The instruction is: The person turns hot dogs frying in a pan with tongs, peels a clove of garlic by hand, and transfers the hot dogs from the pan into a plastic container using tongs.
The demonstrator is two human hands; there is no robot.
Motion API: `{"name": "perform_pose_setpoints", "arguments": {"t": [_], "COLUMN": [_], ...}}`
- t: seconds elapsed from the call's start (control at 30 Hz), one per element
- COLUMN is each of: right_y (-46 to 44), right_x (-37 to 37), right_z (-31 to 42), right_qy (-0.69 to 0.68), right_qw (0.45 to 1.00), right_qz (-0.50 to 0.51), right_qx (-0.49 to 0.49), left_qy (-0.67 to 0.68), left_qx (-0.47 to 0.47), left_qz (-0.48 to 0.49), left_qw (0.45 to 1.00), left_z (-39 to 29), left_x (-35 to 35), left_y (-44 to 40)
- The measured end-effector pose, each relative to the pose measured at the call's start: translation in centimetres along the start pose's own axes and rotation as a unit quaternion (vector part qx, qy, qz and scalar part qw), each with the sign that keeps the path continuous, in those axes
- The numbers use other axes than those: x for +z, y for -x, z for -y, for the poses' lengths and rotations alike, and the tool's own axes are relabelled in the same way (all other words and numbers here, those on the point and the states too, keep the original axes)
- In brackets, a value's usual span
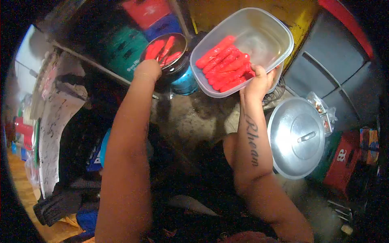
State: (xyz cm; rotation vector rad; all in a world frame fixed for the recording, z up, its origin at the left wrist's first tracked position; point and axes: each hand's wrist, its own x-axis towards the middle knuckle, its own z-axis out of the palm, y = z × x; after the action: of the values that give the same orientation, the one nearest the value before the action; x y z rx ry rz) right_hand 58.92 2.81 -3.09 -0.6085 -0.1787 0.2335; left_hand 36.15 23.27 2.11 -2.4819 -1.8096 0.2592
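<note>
My right hand grips the rim of a clear plastic container, thumb inside and fingers beneath. The container tilts toward me, with several glossy red sausages lying side by side in it. My left hand is closed at the near edge of a dark, round pan. Something thin seems to stick out of its fingers toward the pan, but its kind is unclear. More red sausages lie in the pan. Below the pan shows a blue cylinder, partly hidden.
A large round metal lid stands to the right of my right forearm. Grey drawers rise at the right. Green crates stand behind the pan, and a red crate is at the lower right. Coiled wire lies beneath the container.
</note>
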Motion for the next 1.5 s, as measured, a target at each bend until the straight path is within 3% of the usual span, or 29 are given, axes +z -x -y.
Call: {"name": "perform_pose_setpoints", "arguments": {"t": [0.27,0.37,0.47,0.57,0.77,1.07,1.17,1.27,1.37,1.5], "right_y": [-0.2,-0.2,0.1,-0.1,0.5,0.1,0.0,0.7,-0.1,0.6], "right_x": [-0.1,0.0,0.4,0.1,0.4,0.0,0.1,1.0,0.0,0.8], "right_z": [-0.4,-0.3,0.2,0.0,0.2,-1.0,-1.0,0.2,-1.2,-0.2], "right_qy": [0.004,0.003,0.008,0.002,0.051,0.036,0.024,0.056,0.012,0.058], "right_qw": [1.000,1.000,1.000,1.000,0.998,0.998,0.999,0.997,0.999,0.994], "right_qz": [-0.021,-0.023,-0.028,-0.020,-0.034,-0.045,-0.040,-0.062,-0.051,-0.086], "right_qx": [0.002,-0.008,-0.002,-0.009,-0.009,-0.009,-0.003,0.000,0.004,-0.021], "left_qy": [0.031,0.198,0.192,0.254,0.284,0.192,0.215,0.207,0.260,0.313], "left_qx": [0.002,-0.056,0.013,-0.039,-0.046,-0.050,-0.074,-0.053,-0.055,-0.037], "left_qz": [-0.006,-0.006,-0.144,-0.132,-0.199,-0.147,-0.177,-0.143,-0.131,-0.151], "left_qw": [0.999,0.979,0.971,0.957,0.937,0.969,0.958,0.966,0.955,0.937], "left_z": [2.5,2.7,5.3,5.8,6.2,6.7,6.9,8.1,9.3,9.6], "left_x": [2.0,1.4,5.5,6.6,7.7,7.6,7.4,6.8,7.6,7.7], "left_y": [-2.9,0.4,-0.3,0.7,1.5,1.2,1.4,1.1,0.8,2.6]}}
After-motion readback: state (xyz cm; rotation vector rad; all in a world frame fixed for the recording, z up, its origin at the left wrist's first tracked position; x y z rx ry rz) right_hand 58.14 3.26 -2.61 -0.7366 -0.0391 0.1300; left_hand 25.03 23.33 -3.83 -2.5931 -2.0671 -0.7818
